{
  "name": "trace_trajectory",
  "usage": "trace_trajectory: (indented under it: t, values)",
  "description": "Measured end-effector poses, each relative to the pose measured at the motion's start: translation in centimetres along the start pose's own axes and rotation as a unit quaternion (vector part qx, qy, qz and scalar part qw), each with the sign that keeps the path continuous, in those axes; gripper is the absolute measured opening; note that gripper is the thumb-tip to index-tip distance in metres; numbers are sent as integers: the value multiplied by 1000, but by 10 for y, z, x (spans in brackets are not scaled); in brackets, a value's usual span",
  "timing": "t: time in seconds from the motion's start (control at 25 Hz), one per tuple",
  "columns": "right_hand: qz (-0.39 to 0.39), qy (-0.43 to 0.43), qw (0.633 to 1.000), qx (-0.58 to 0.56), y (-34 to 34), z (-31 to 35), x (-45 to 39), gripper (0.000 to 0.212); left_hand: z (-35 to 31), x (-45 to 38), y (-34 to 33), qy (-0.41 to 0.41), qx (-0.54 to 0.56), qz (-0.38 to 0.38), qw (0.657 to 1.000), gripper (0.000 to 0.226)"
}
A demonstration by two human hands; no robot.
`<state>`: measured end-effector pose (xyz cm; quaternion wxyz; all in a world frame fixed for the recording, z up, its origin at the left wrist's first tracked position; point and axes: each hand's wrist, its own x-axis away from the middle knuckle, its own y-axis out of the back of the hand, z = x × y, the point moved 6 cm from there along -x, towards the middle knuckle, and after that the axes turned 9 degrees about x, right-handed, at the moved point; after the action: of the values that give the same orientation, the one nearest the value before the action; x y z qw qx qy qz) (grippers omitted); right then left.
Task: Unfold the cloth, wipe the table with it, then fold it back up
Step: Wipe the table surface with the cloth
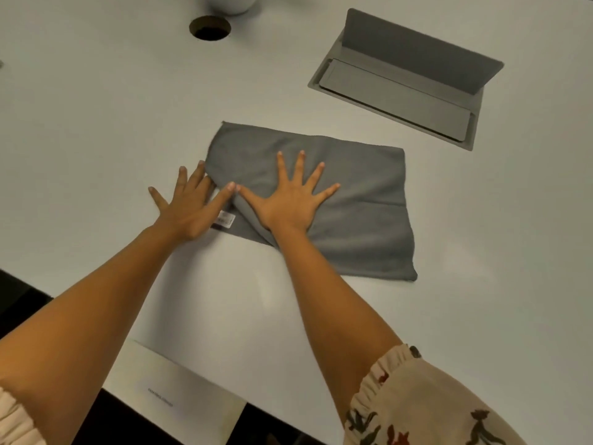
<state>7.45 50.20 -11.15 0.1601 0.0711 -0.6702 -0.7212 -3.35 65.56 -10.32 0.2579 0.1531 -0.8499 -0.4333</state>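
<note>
A grey cloth (359, 207) lies spread flat on the white table (112, 123), with a small white label at its near left edge. My right hand (288, 203) presses flat on the cloth's left half, fingers splayed. My left hand (189, 207) lies flat at the cloth's left edge, partly on the table, its fingers spread and its thumb tip touching the right thumb tip. A fold ridge runs under the right wrist.
A grey cable box with its lid raised (407, 78) is sunk into the table at the back right. A round cable hole (210, 27) and a white rounded object (232, 3) sit at the back. The table's near edge runs diagonally at the lower left.
</note>
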Motion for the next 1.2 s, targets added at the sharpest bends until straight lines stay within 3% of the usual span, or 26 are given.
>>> trace_trajectory:
  t: [0.36,0.72,0.96,1.2]
  values:
    - [12,61,998,-5,-10,-10,119,112,2,77,-23,21,47,-26,998,103]
    - [15,48,998,-29,-4,-98,244,113,-21,161,-67,41,63,-17,997,113]
    - [18,-24,999,-25,6,-194,277,114,-81,176,-102,-18,3,45,999,105]
    - [15,-156,987,-29,14,-323,298,114,-172,165,-148,-70,-18,90,993,103]
